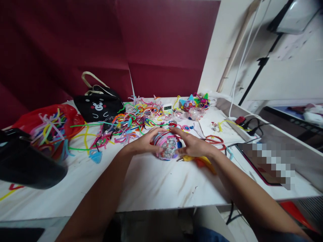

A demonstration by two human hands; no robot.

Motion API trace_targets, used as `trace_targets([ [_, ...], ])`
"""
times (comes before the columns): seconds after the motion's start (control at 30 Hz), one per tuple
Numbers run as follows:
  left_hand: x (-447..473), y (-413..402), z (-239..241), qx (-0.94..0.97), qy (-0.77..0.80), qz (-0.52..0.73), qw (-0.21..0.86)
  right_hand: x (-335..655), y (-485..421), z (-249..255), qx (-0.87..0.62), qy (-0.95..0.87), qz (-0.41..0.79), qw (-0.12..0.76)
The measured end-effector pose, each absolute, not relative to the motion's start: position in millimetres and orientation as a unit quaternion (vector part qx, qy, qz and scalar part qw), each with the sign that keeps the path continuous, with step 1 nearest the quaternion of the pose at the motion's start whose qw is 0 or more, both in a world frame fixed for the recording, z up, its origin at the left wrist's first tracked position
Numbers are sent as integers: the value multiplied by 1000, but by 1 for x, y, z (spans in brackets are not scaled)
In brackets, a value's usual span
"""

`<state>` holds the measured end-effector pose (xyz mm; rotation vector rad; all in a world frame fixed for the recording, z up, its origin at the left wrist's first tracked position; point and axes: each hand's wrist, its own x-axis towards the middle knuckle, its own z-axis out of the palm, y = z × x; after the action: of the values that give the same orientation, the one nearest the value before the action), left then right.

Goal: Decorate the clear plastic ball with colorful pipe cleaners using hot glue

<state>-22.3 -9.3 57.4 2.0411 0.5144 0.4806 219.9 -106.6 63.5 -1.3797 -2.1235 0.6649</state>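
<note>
Between my two hands is a round ball-like craft piece (pixel 168 148), wrapped in pink and blue pipe cleaners with a silvery, glittery face turned toward me. My left hand (pixel 145 141) curves around its left side, fingers over the top. On the other side my right hand (pixel 193 143) grips it, thumb near the front and fingers reaching over. The piece rests on or just above the white table (pixel 156 188); I cannot tell which. Beside my right wrist lies a yellow-and-orange tool with a metal tip, probably a glue gun (pixel 199 162), partly hidden by the forearm.
Loose pipe cleaners (pixel 126 131) spread across the back. At left stand a red bag of pipe cleaners (pixel 73 117), a black bin (pixel 32 164) and a black bag (pixel 98 106). Rightward are scissors (pixel 214 140), a power strip (pixel 242 131) and a tablet (pixel 262 164). Finished-looking colourful figures (pixel 188 102) sit behind.
</note>
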Motion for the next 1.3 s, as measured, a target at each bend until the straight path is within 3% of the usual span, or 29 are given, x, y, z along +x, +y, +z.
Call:
trace_targets([
  [0.13,-25,-6,60,898,205,166,352,222,-100,66,-505,-788,255,244],
  [0.47,-26,1,50,909,212,151,326,245,-142,58,-599,-725,175,291],
  [0.7,-26,2,52,919,212,120,309,272,-199,32,-728,-669,127,86],
  [0.8,-25,2,51,921,213,116,305,275,-200,27,-739,-651,163,61],
  [0.97,-23,2,49,923,206,123,300,284,-191,25,-719,-639,253,105],
  [1.17,-20,3,46,919,180,149,318,287,-203,33,-643,-541,473,264],
  [1.3,-19,4,44,918,159,174,319,283,-214,48,-615,-534,425,396],
])
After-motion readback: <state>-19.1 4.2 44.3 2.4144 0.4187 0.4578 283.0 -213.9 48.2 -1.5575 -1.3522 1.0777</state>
